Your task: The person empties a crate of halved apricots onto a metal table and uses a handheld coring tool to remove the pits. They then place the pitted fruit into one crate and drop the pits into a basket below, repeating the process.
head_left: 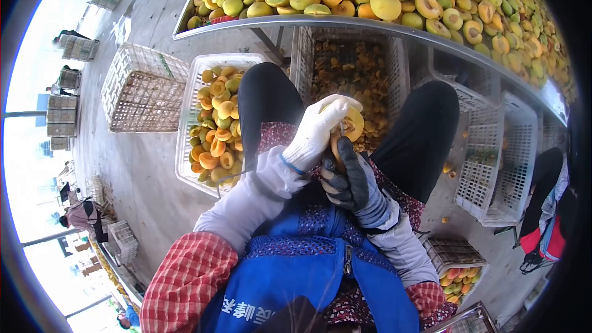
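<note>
My left hand [320, 129], in a white glove, is closed around a halved yellow fruit [353, 124] whose cut face shows. Just below it, my right hand [346, 176], in a grey and black glove, is wrapped round a slim tool [337, 146] that reaches up to the fruit. Both hands meet above my lap, over a crate [398, 74] of dark fruit scraps between my knees. Beside my knee on the left stands a white crate [185, 117] of halved fruit.
A metal-edged table [370, 24] heaped with halved fruit spans the top. An upturned lattice crate [145, 89] stands at the left, white crates [499, 154] at the right, a fruit crate [456, 253] at lower right. A seated person [546, 209] is at far right, others farther left.
</note>
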